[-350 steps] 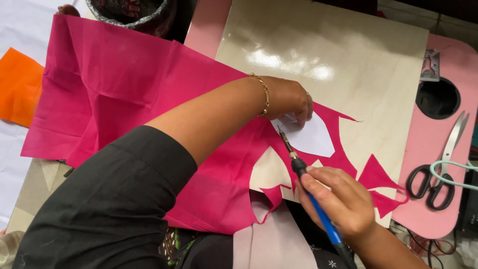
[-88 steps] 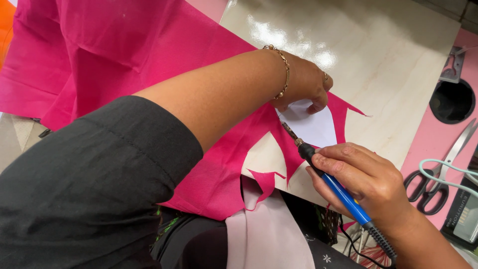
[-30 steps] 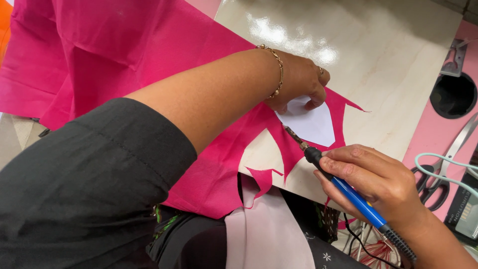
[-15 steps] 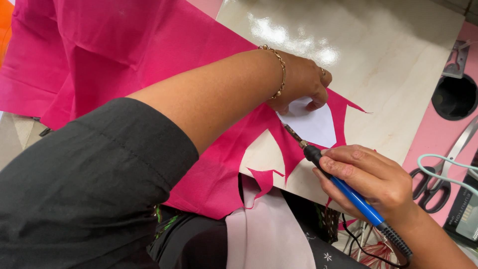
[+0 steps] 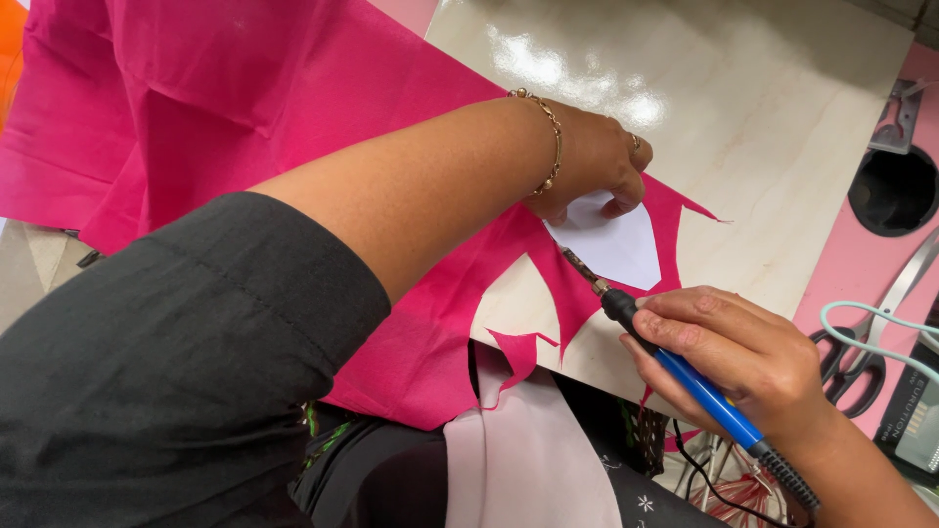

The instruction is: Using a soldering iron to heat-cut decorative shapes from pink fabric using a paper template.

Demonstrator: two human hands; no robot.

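- Two hands carry the risk here: your left hand [image 5: 597, 166] presses fingertips down on the white paper template [image 5: 616, 244], which lies on the bright pink fabric sheet [image 5: 293, 108] over the glossy cream board [image 5: 743, 117].
- Your right hand [image 5: 734, 357] grips the blue-handled corded hot cutting pen [image 5: 685, 376] like a pencil, its tip at the template's lower left edge.
- If your pressing fingers ease, the template could slide and the outline would likely wander.
- Your left fingers sit near the tip; a slip toward them could burn.
- Lingering may scorch the thin fabric.
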